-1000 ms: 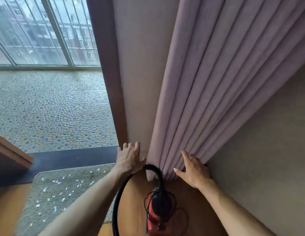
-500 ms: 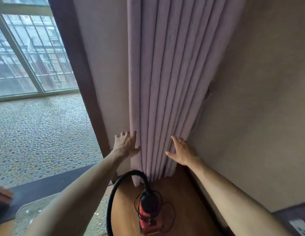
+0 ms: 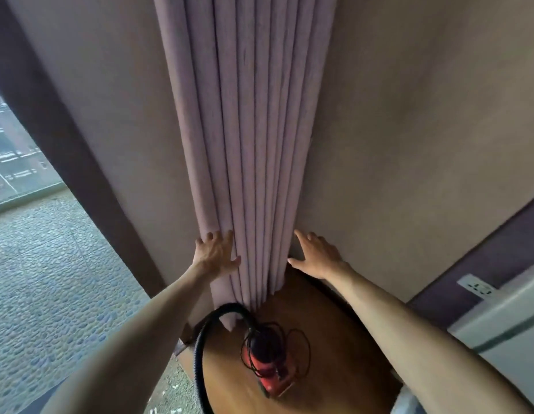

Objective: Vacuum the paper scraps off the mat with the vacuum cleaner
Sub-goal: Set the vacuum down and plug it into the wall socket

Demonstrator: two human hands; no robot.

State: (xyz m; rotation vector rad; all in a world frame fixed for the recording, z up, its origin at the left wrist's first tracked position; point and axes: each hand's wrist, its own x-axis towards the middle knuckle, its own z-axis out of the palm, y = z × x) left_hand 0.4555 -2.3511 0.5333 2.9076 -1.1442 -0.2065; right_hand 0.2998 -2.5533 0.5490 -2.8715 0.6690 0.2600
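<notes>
Wooden floor (image 3: 334,369) meets the wall corner, where a mauve curtain (image 3: 247,144) hangs. The left hand (image 3: 216,253) and the right hand (image 3: 316,255), both open with spread fingers, press on its two sides, holding nothing. The red vacuum cleaner (image 3: 268,366) stands untouched below. Its loose cord (image 3: 298,345) could tangle the feet. The mat (image 3: 170,392) is mostly cut off at the bottom edge, so scraps are barely visible.

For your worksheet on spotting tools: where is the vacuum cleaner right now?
In the head view, the red vacuum cleaner stands on the wooden floor at bottom centre, just below the curtain, between the two outstretched arms.
</notes>
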